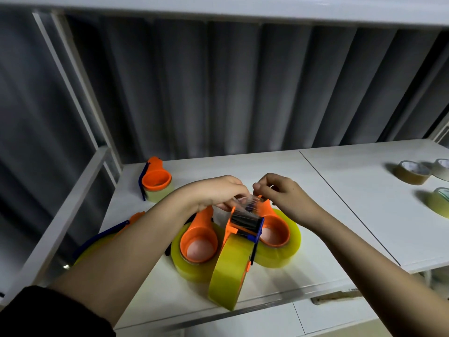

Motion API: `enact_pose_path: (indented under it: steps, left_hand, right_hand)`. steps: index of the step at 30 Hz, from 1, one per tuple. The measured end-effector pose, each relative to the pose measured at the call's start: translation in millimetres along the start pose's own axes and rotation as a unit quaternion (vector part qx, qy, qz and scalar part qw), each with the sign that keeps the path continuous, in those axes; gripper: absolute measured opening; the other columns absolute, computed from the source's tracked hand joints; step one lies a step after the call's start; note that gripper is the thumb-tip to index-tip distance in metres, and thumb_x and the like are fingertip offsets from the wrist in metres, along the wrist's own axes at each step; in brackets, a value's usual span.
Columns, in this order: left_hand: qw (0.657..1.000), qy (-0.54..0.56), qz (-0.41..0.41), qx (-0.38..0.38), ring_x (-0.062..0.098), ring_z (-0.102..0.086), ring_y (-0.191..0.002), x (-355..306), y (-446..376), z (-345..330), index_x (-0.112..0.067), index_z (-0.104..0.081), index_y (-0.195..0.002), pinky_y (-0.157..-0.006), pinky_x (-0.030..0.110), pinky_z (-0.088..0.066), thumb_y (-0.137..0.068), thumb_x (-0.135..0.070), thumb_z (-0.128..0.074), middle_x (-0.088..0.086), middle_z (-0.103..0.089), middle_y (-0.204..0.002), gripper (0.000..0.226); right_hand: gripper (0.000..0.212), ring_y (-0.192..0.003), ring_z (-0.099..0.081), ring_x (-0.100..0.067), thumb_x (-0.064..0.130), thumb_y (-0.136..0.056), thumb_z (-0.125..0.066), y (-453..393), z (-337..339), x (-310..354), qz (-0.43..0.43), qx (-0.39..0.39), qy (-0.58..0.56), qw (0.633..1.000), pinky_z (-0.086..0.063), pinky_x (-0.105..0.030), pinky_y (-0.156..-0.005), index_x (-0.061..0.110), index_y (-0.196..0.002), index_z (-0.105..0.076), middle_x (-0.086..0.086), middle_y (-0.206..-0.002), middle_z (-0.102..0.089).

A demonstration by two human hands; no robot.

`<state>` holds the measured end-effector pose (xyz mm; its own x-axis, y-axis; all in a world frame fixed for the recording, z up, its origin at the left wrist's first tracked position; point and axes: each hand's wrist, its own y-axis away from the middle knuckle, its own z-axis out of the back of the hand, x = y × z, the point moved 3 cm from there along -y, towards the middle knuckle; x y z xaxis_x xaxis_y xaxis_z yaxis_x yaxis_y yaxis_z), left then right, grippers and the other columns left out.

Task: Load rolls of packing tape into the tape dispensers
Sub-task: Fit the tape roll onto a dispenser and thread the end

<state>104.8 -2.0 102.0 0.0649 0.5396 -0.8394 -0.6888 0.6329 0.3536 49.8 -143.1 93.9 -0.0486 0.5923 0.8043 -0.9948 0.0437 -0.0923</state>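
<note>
An orange dispenser with a blue cutter stands on edge at the table's front, a yellowish tape roll mounted in it. Both hands meet just above its cutter end. My left hand and my right hand pinch the clear free end of the tape, stretched over the roller. Two other loaded orange dispensers lie flat beside it, one to the left and one to the right.
Another loaded dispenser lies at the back left, and one more is partly hidden under my left forearm. Loose tape rolls lie at the far right. A white shelf frame borders the left; grey curtain behind.
</note>
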Motion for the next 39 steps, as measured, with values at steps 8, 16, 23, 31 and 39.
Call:
enact_pose_path:
  steps: [8,16,23,31,39]
  left_hand:
    - [0.998,0.044,0.037,0.013,0.017,-0.062,-0.077,6,-7,3,-0.013,-0.057,-0.078,-0.067,0.023,-0.045,-0.091,-0.015,-0.047,0.001,-0.061,-0.08,0.016]
    - [0.992,0.074,0.093,0.033,0.018,-0.054,-0.071,13,-12,-4,-0.016,-0.051,-0.069,-0.066,0.026,-0.043,-0.087,-0.022,-0.043,0.0,-0.056,-0.075,0.021]
    - [0.996,0.064,0.06,-0.001,0.02,-0.058,-0.068,10,-13,-5,-0.013,-0.056,-0.084,-0.049,0.018,-0.043,-0.088,-0.02,-0.049,0.004,-0.061,-0.076,0.011]
    - [0.988,0.136,0.032,0.061,0.011,-0.063,-0.069,15,-5,0,-0.016,-0.061,-0.083,-0.053,0.017,-0.047,-0.093,-0.023,-0.056,-0.001,-0.065,-0.079,0.013]
    - [0.995,0.077,0.008,0.062,0.015,-0.064,-0.083,11,-3,0,-0.014,-0.061,-0.088,-0.075,0.025,-0.049,-0.092,-0.023,-0.059,-0.002,-0.066,-0.083,0.01]
  right_hand:
    - [0.012,-0.065,-0.057,0.004,0.025,-0.091,-0.063,2,1,-1,0.004,0.042,0.02,0.999,-0.041,-0.007,-0.058,0.014,-0.087,-0.065,0.005,-0.082,-0.065]
    - [0.024,-0.076,-0.056,-0.013,0.022,-0.097,-0.048,3,-12,-10,-0.24,0.192,-0.247,0.919,-0.041,-0.024,-0.064,0.017,-0.078,-0.063,0.003,-0.081,-0.065]
    - [0.014,-0.071,-0.049,-0.011,0.024,-0.084,-0.046,3,-26,-25,-0.299,0.255,-0.352,0.85,-0.036,-0.026,-0.067,0.019,-0.077,-0.056,0.006,-0.072,-0.06]
    - [0.014,-0.067,-0.051,-0.01,0.025,-0.077,-0.05,6,-25,-26,-0.282,0.264,-0.403,0.83,-0.035,-0.026,-0.069,0.017,-0.082,-0.06,0.006,-0.07,-0.06]
    - [0.017,-0.078,-0.051,-0.012,0.023,-0.078,-0.052,9,-26,-27,-0.27,0.266,-0.425,0.822,-0.036,-0.026,-0.072,0.016,-0.083,-0.066,0.003,-0.083,-0.061]
